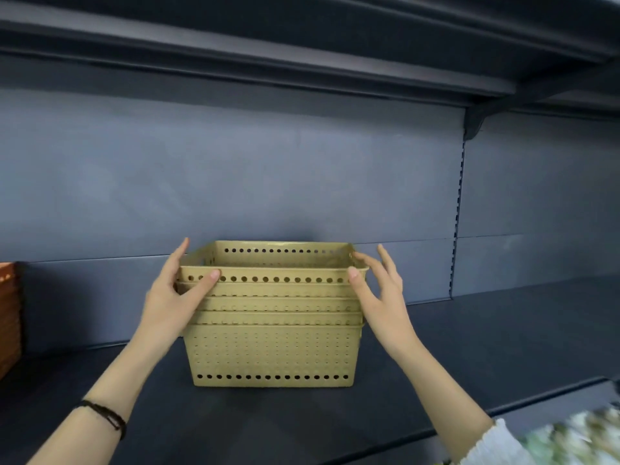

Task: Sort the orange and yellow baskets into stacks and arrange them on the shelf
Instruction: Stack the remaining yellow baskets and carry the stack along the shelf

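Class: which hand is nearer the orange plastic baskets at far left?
Left. The left hand sits right of the orange plastic baskets, on the yellow plastic basket stack; the right hand lies farther right.

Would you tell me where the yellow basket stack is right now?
Head view: the yellow stack stands mid-frame on the shelf, between the left hand and right hand, with the orange stack at the far left edge.

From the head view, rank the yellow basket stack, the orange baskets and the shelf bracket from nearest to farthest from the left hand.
1. The yellow basket stack, mid-frame: the left hand touches its left side.
2. The orange baskets, at the far left edge, off to that hand's left.
3. The shelf bracket, high up on the right, past the stack.
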Action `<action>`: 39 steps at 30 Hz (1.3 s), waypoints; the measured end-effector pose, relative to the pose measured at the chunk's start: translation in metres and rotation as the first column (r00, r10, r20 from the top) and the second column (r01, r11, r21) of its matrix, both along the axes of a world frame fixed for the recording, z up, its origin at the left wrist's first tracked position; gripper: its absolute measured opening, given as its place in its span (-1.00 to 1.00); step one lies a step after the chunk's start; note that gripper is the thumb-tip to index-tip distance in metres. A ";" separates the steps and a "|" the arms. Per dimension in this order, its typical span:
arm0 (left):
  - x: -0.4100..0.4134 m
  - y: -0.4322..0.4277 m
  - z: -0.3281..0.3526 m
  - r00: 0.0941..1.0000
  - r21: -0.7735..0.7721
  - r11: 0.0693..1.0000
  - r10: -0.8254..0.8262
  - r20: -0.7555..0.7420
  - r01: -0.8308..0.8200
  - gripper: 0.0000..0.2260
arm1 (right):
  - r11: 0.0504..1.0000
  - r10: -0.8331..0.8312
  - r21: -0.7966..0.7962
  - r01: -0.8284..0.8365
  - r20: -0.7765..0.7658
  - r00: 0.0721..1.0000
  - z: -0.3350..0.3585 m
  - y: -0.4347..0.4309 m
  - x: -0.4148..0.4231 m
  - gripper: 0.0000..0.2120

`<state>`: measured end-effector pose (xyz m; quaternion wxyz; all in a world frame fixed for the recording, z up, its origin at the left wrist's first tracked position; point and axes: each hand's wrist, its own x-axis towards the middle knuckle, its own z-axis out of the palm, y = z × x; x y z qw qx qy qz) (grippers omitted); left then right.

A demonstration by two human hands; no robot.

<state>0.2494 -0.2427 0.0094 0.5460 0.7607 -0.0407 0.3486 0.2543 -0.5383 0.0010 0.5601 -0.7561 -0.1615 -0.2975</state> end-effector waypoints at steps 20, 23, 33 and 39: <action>-0.040 -0.047 -0.057 0.952 -0.534 0.826 -0.284 -0.117 0.181 -0.45 | 0.932 0.323 0.267 -0.245 -0.305 0.896 -0.050 -0.007 -0.016 -0.46; -0.047 -0.055 -0.056 0.950 -0.549 0.819 -0.283 -0.130 0.168 -0.41 | 0.924 0.317 0.312 -0.221 -0.304 0.898 -0.053 -0.010 -0.016 -0.51; -0.082 -0.059 -0.060 0.945 -0.549 0.824 -0.277 -0.175 0.140 -0.41 | 0.937 0.208 0.328 -0.118 -0.256 0.944 -0.065 -0.020 -0.035 -0.26; -0.099 -0.054 -0.047 0.933 -0.560 0.809 -0.318 -0.167 0.176 -0.43 | 0.929 0.234 0.335 -0.154 -0.211 0.949 -0.054 -0.011 -0.058 -0.39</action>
